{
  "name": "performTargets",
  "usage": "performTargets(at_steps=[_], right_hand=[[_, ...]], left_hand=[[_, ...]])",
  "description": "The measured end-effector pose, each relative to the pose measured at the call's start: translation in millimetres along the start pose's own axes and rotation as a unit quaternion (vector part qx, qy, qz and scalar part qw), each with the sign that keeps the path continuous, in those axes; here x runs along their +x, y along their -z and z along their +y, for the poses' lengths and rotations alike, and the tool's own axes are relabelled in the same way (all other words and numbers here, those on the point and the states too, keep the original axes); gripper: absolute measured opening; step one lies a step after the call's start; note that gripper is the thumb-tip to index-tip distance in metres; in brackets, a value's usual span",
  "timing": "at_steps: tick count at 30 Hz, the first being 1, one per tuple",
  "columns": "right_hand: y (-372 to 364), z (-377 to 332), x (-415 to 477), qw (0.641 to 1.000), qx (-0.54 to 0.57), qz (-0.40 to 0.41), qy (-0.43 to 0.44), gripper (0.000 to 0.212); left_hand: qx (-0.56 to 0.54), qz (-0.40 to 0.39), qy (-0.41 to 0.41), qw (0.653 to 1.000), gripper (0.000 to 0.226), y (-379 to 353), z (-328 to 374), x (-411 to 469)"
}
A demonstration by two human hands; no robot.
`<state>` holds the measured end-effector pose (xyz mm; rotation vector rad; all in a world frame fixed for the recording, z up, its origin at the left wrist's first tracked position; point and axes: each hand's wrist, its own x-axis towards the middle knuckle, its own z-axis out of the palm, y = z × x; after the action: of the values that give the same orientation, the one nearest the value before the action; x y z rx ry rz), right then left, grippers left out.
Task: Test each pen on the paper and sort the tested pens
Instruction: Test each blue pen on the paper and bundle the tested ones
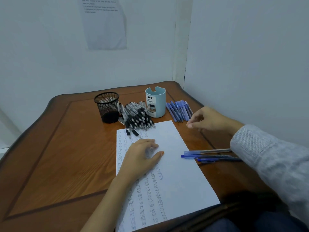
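One paper (175,181) lies at the tabletop's (66,148) near edge, with the left hand (142,156) resting flat on it and at least three capped pens (210,155) at its right side. Toward the far edge stand two holders, a mesh cup (107,107) and a blue organizer (155,102), with a heap of black pens (138,117) between them, too many to count. Right of them lie about eight blue pens (178,110), and the right hand (209,119) hovers beside these, loosely curled and holding nothing.

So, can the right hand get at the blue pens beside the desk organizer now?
Probably yes: the right hand hovers just beside the blue pens, seems to hold nothing, and nothing lies between them.
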<state>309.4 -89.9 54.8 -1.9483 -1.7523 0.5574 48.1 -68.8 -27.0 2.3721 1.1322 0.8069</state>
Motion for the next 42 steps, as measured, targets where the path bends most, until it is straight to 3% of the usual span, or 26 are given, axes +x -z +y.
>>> performTargets(at_steps=[3, 10, 15, 24, 31, 34, 37, 42], right_hand=[[-3.5, -2.2, -23.5, 0.997, -0.021, -0.065, 0.027, 0.010], [-11.7, 2.9, -53.9, 0.992, -0.047, -0.113, 0.025, 0.019], [-20.4, 7.5, -60.2, 0.995, -0.049, -0.082, 0.026, 0.016], [-41.8, 0.6, -67.5, 0.997, -0.020, 0.000, 0.069, 0.010], [-41.3, 0.9, -72.0, 0.997, -0.025, -0.024, 0.071, 0.024], [-42.4, 4.0, -71.9, 0.997, -0.017, -0.020, 0.067, 0.020], [-46.0, 5.4, -70.3, 0.997, 0.001, -0.004, 0.071, 0.010], [-52.1, -12.2, -70.8, 0.994, 0.033, 0.053, 0.095, 0.012]], left_hand=[[-0.001, 0.014, -0.010, 1.000, 0.026, 0.4, 2.5, -2.3], [0.039, 0.039, -0.042, 0.998, 0.024, -2.5, 9.3, -6.1], [0.065, 0.023, -0.031, 0.997, 0.033, -0.1, 9.9, -6.7], [0.005, -0.112, -0.029, 0.993, 0.041, 14.3, 8.1, -13.8], [0.048, -0.061, -0.077, 0.994, 0.041, 8.0, 3.5, -24.4], [0.057, 0.002, -0.100, 0.993, 0.028, 10.7, 8.1, -28.3], [0.073, 0.048, -0.092, 0.992, 0.028, 12.5, 10.1, -32.2], [-0.029, -0.038, -0.001, 0.999, 0.019, 27.3, 9.2, -27.4]])
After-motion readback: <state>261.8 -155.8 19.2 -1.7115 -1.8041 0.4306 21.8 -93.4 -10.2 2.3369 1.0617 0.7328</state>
